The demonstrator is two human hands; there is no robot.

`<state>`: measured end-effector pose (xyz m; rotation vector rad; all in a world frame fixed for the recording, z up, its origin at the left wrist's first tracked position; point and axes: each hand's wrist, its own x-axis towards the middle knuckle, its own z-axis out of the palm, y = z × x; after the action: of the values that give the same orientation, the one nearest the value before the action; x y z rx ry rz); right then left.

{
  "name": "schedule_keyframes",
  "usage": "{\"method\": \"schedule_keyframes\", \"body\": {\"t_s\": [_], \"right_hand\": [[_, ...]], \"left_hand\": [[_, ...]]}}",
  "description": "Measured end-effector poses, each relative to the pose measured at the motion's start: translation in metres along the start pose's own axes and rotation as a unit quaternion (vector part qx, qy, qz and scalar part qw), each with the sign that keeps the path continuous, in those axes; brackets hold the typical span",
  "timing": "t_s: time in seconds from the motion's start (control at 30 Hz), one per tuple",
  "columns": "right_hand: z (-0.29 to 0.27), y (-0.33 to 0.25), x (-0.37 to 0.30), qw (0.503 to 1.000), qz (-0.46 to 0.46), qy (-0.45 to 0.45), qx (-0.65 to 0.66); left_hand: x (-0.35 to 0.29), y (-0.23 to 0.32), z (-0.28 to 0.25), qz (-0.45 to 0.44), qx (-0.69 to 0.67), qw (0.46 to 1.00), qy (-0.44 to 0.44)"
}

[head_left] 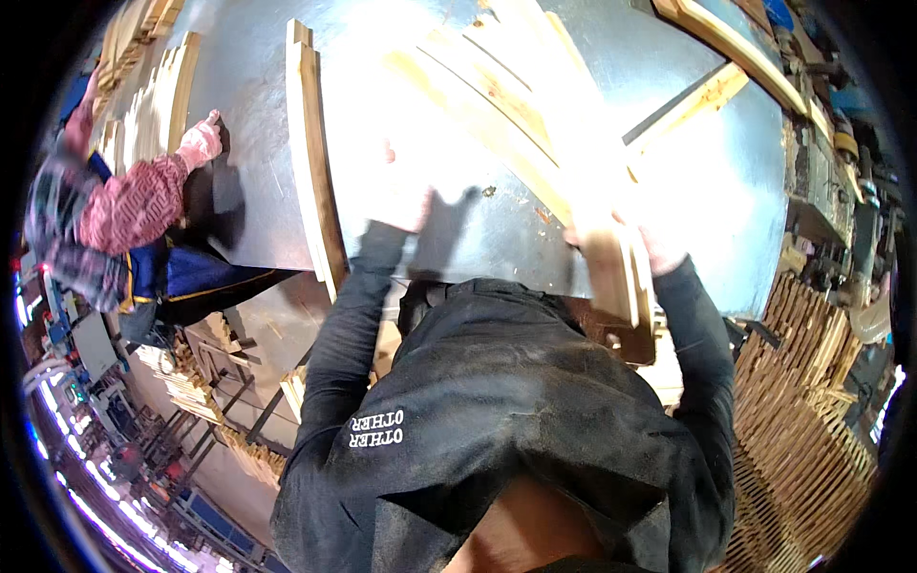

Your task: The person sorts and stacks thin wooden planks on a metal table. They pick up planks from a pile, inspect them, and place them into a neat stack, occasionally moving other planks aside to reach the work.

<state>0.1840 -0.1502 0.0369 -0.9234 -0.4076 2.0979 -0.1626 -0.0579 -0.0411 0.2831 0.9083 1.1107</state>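
Observation:
My right hand (pixel 661 250) is wrapped round a few pale wooden strips (pixel 611 272) at the near edge of the metal table (pixel 506 248). Their near ends stick out past that edge, toward my body. To the left, my left hand (pixel 399 196) hovers over the table with nothing in it. Glare washes out most of its fingers, but one stands out apart. More wooden strips (pixel 497 91) lie slantwise in the middle of the table, partly lost in the bright light. Left of my left hand lies a long pair of strips (pixel 310 143), reaching over the near edge.
At the left, a co-worker's gloved hand (pixel 201 141) rests on the table near a row of strips (pixel 153 105). Another strip (pixel 693 105) and a long curved-looking one (pixel 745 57) lie at the far right. Large stacks of slats (pixel 793 411) stand on the right.

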Motion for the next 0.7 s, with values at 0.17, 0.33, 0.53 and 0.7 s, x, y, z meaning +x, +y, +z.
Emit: {"method": "schedule_keyframes", "body": {"t_s": [0.17,0.33,0.53,0.7], "right_hand": [[0.002,-0.011,0.122,0.995,0.061,0.059,0.045],[0.018,-0.019,0.141,0.997,0.043,-0.059,0.022],[0.059,0.020,0.166,0.733,-0.150,0.112,-0.654],[0.075,0.003,0.187,0.757,-0.186,0.187,-0.598]], "left_hand": [[0.002,-0.065,0.078,-0.154,0.071,0.981,-0.091],[0.049,-0.020,0.011,0.077,0.680,0.717,-0.133],[0.058,-0.036,0.018,-0.043,0.376,0.925,0.013],[0.039,-0.033,0.004,-0.009,0.464,0.886,0.019]]}}
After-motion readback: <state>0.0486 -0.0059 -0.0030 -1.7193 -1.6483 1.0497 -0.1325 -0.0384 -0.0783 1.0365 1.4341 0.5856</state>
